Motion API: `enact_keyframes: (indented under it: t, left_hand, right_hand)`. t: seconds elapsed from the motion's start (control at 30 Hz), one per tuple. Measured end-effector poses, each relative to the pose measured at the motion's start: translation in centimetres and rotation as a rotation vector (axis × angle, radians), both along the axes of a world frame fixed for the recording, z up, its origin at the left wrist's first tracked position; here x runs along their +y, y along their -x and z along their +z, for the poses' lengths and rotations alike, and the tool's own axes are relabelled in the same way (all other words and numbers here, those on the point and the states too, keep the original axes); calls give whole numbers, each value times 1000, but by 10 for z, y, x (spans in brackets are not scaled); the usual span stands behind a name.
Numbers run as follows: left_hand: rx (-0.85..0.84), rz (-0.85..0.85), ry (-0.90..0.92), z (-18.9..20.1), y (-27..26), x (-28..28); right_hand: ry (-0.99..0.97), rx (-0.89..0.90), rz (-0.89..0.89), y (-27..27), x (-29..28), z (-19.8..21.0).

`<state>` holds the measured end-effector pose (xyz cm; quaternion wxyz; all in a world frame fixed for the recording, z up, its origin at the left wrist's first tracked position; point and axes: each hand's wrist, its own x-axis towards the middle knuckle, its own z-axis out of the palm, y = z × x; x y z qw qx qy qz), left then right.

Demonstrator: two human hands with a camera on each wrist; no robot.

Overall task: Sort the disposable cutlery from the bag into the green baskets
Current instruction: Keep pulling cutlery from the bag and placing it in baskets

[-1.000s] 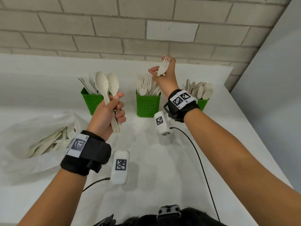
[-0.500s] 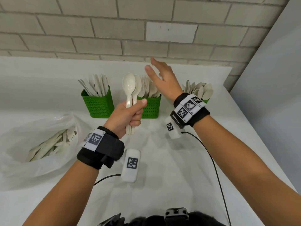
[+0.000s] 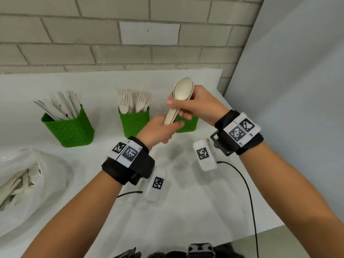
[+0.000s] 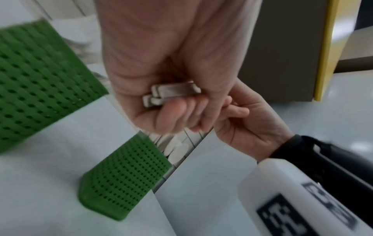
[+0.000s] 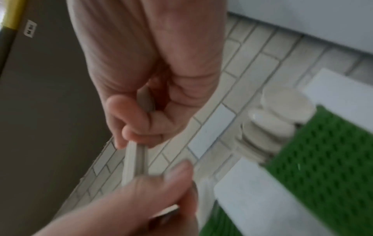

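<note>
both hands are gripping the nested spoons (image 3: 181,98) at twelve o'clock over the right-hand basket (image 3: 188,124), the left hand (image 3: 160,130) curling round the handles and the right hand (image 3: 200,104) pinching below the bowls, light, stiff, probably slippery plastic.

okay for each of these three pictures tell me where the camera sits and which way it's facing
Head: worn on the head, looking forward and down at the table; both forearms show.
Left wrist: looks along the left hand gripping spoon handles.
Right wrist: looks along the right hand toward the brick wall.
All share the spoons and the spoon basket.
</note>
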<state>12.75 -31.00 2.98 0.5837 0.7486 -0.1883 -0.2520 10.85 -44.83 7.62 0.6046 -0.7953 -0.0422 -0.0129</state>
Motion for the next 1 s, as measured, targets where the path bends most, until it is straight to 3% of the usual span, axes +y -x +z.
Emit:
enact_keyframes:
  t: [0.17,0.27,0.43,0.57,0.83,1.0]
  left_hand:
    - [-50,91,22,-3,-2,-2]
    - [-56,129,22,-10,3,22]
    - [-145,221,-42,-26,11,88]
    - [-165,368,-85,-30,19,125]
    - [-148,492,-30,-31,25,134]
    - [-132,503,3,-31,31,127]
  right_hand:
    - [29,-348,-433,-21,-49,33]
    - [200,-404,-520,-38,-67,35]
    - [352,-283,-482,-65,-71,14]
    - [580,-192,-332,-78,-65,4]
    - [911,-215,-245,-87,-43,-11]
    - [1137,-21,-232,-78,-36,-29]
